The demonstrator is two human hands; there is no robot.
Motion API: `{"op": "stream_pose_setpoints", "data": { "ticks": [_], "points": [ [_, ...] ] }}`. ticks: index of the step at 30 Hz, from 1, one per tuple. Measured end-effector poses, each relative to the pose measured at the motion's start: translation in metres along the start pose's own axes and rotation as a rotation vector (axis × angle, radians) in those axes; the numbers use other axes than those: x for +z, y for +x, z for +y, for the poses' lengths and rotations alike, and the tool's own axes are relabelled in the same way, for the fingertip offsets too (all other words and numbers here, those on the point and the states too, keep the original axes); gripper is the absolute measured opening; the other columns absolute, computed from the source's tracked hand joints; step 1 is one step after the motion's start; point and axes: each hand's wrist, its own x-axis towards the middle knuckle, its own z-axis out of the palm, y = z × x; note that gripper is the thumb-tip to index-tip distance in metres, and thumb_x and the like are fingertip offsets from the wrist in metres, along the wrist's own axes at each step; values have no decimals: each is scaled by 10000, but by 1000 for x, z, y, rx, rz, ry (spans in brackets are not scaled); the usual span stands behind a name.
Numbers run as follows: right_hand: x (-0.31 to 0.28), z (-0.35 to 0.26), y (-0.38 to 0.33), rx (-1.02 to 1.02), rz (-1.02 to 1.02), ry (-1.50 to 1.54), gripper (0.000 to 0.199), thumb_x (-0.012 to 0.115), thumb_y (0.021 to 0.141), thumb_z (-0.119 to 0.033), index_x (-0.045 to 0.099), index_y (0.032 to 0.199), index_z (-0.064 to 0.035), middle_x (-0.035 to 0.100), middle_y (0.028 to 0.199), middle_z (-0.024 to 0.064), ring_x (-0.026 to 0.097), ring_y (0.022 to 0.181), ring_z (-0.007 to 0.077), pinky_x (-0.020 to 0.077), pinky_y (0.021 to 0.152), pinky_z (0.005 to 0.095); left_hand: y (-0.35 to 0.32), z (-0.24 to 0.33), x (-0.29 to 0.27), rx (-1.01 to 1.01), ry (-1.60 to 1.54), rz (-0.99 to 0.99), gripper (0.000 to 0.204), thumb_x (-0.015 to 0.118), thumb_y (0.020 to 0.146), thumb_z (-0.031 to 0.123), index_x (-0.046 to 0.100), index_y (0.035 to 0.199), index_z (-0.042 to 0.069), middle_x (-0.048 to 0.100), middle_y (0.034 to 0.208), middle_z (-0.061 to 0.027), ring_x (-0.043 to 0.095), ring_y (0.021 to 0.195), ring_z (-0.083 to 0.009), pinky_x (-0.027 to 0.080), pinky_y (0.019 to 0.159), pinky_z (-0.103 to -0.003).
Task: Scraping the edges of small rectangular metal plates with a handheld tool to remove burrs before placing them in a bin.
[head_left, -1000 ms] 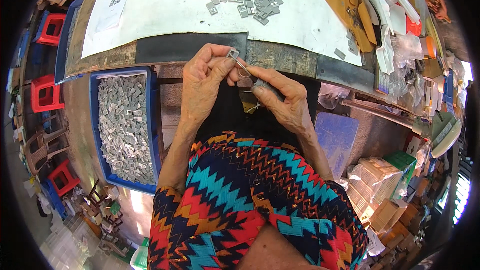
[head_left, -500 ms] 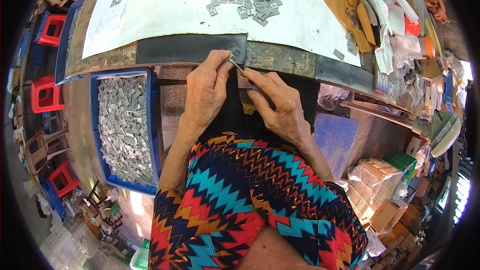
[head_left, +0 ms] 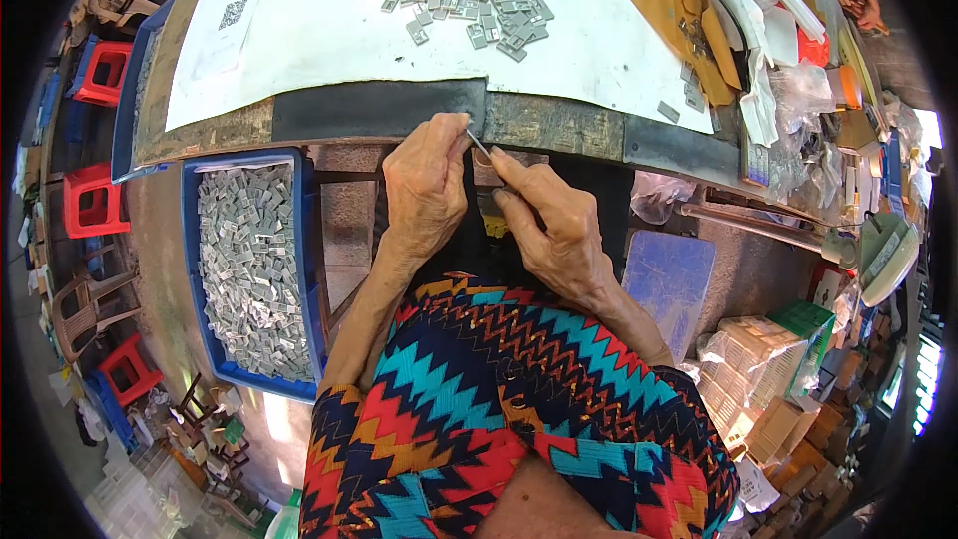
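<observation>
Left hand has rolled knuckles-up, pinching a mostly hidden grey piece by the table edge, probably for bracing; right hand pinches a thin metal tool angled towards it.

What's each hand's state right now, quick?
Left hand: closed in a pinch; anything held is hidden.
Right hand: closed, holding a thin, straight grey metal tool.

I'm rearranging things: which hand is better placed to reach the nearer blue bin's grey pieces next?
Probably the left hand: the blue bin of grey pieces is on that side. The right hand lies farther away and grips a slim tool. The left is pinched closed near the tool's tip.
</observation>
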Motion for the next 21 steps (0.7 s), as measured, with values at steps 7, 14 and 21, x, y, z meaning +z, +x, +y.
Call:
{"op": "stream_pose_setpoints", "data": {
  "ticks": [7,14,21],
  "points": [
    [-4,-2,7,352,-58,356,306,565,799,-51,522,1094,23,597,814,170,587,697,211,456,641,290,15,-3,-5,120,181,-93,147,551,781,-25,536,925,1,542,696,-118,543,588,-182,425,549,-266],
    [-18,7,10,472,-197,442,299,546,832,-100,526,1114,0,609,877,95,539,783,123,437,713,247,52,-19,-35,-327,-196,-102,199,506,822,72,588,1001,36,564,620,-21,467,519,-72,359,480,-200],
    [-13,17,-2,481,-240,470,301,540,839,-113,524,1115,5,582,860,74,522,760,110,434,689,250,102,-63,-54,-568,-689,-221,104,511,851,110,566,860,23,585,749,-37,466,596,-60,389,524,-203]
  ]
}}
